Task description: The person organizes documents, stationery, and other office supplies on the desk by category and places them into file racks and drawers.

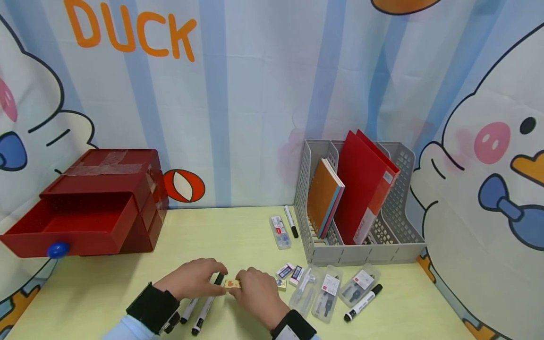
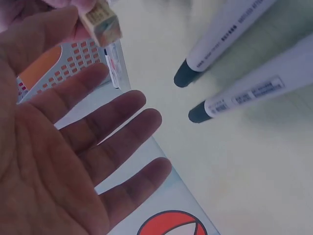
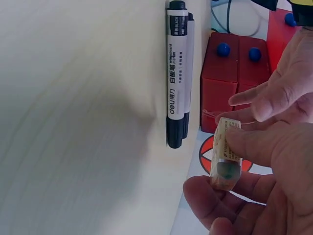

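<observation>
My right hand (image 1: 262, 293) pinches a small eraser (image 1: 232, 284) in a printed cream-yellow sleeve between thumb and fingers. In the right wrist view the eraser (image 3: 220, 147) is tilted, with its greenish-brown end showing. My left hand (image 1: 193, 278) is just left of it, its fingers spread and extended in the left wrist view. The left thumb is close to the eraser; whether it touches cannot be made out. Below the left hand, two whiteboard markers (image 1: 204, 315) with black caps lie side by side on the table (image 1: 250, 326).
Several erasers (image 1: 296, 275), clear plastic cases (image 1: 327, 295) and a marker (image 1: 363, 303) lie to the right. Behind them a grey file rack (image 1: 361, 255) holds notebooks (image 1: 320, 198) and a red folder (image 1: 361, 184). On the left stands a red drawer box (image 1: 102, 174), its top drawer (image 1: 85, 243) pulled out.
</observation>
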The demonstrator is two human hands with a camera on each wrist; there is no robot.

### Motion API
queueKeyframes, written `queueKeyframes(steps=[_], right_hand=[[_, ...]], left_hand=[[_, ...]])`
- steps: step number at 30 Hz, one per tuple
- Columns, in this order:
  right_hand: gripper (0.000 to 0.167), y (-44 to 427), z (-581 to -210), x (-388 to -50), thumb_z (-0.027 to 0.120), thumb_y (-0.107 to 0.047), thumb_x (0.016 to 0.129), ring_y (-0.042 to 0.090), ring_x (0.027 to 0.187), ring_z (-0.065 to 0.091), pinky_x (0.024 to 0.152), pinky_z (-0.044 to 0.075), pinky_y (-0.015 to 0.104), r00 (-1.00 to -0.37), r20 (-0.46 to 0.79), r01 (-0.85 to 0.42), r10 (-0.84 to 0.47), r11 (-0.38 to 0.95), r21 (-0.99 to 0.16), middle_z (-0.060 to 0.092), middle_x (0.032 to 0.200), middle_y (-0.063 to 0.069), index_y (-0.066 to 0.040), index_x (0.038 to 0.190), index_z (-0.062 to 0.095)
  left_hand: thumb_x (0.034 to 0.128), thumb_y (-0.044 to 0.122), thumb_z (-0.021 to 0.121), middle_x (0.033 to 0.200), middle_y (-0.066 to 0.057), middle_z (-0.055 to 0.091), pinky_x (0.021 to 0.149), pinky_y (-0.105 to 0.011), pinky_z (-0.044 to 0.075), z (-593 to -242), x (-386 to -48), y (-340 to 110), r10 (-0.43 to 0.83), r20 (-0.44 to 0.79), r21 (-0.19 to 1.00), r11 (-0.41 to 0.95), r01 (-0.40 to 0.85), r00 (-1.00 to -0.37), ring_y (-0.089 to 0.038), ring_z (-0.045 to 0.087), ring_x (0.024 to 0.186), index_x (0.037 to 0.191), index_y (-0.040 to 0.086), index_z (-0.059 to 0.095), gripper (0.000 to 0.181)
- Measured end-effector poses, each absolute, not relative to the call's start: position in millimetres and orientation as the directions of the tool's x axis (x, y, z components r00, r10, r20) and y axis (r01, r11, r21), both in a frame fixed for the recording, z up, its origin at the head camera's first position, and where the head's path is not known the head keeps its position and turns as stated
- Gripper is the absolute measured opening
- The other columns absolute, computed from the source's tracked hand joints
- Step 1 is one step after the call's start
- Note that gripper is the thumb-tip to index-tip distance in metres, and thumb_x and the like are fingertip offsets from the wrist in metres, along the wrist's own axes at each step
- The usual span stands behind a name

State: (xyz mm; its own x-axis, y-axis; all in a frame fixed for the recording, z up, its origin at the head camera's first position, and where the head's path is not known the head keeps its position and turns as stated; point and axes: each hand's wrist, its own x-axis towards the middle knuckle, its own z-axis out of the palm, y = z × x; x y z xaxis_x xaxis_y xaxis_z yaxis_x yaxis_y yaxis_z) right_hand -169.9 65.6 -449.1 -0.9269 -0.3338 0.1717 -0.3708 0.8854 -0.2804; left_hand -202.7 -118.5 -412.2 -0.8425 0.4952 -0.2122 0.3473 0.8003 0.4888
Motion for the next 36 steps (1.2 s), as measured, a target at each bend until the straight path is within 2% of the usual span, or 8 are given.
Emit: queueKeyframes(steps=[10, 17, 22, 27, 31, 36], right_hand=[[0.026, 66, -445, -168, 0.075, -0.041, 0.086, 0.01, 0.055, 0.047, 0.046, 0.036, 0.03, -0.925, 0.197, -0.374, -0.325, 0.87, -0.321, 0.051, 0.068, -0.005, -0.016, 0.083, 0.071], [0.025, 68, -444, -168, 0.074, -0.038, 0.088, 0.011, 0.055, 0.047, 0.046, 0.035, 0.029, -0.923, 0.205, -0.379, -0.325, 0.856, -0.35, 0.052, 0.069, -0.004, -0.013, 0.088, 0.072], [0.027, 71, -442, -169, 0.075, -0.039, 0.087, 0.013, 0.058, 0.052, 0.047, 0.037, 0.03, -0.925, 0.218, -0.371, -0.311, 0.862, -0.346, 0.058, 0.073, -0.003, -0.013, 0.095, 0.073], [0.036, 77, -439, -171, 0.075, -0.043, 0.084, 0.022, 0.067, 0.063, 0.051, 0.046, 0.035, -0.946, 0.164, -0.317, -0.278, 0.896, -0.311, 0.068, 0.083, 0.002, -0.013, 0.102, 0.074], [0.039, 82, -437, -172, 0.075, -0.047, 0.082, 0.023, 0.072, 0.065, 0.057, 0.048, 0.039, -0.959, 0.055, -0.282, -0.278, 0.92, -0.272, 0.068, 0.081, 0.001, -0.012, 0.1, 0.073], [0.043, 87, -437, -172, 0.074, -0.05, 0.082, 0.02, 0.073, 0.063, 0.058, 0.047, 0.038, -0.956, -0.027, -0.276, -0.291, 0.928, -0.251, 0.066, 0.077, 0.0, -0.011, 0.101, 0.072]], left_hand=[[0.0861, 0.019, 0.077, 0.094, 0.002, 0.067, 0.08, -0.039, 0.052, -417, -203, -114, 0.649, -0.053, 0.438, 0.698, 0.566, -0.759, -0.02, 0.061, 0.087, 0.101, 0.01, 0.073, 0.018], [0.0874, 0.009, 0.074, 0.085, 0.007, 0.067, 0.069, -0.03, 0.048, -416, -206, -110, 0.686, -0.019, 0.456, 0.654, 0.604, -0.728, -0.014, 0.057, 0.075, 0.097, 0.009, 0.075, 0.01], [0.0859, 0.008, 0.074, 0.08, 0.009, 0.062, 0.066, -0.03, 0.046, -414, -207, -112, 0.655, -0.008, 0.458, 0.674, 0.58, -0.755, -0.01, 0.052, 0.071, 0.094, 0.01, 0.074, 0.008], [0.082, 0.009, 0.076, 0.076, 0.008, 0.058, 0.066, -0.034, 0.045, -402, -207, -119, 0.513, -0.001, 0.434, 0.774, 0.461, -0.859, -0.012, 0.05, 0.07, 0.088, 0.011, 0.073, 0.008], [0.0801, 0.011, 0.076, 0.08, 0.003, 0.062, 0.069, -0.036, 0.047, -388, -207, -129, 0.39, 0.076, 0.373, 0.842, 0.389, -0.918, -0.013, 0.052, 0.072, 0.089, 0.01, 0.074, 0.009], [0.0807, 0.013, 0.076, 0.088, -0.005, 0.068, 0.069, -0.039, 0.048, -362, -208, -151, 0.284, 0.207, 0.323, 0.883, 0.34, -0.936, -0.019, 0.055, 0.075, 0.096, 0.006, 0.075, 0.017]])
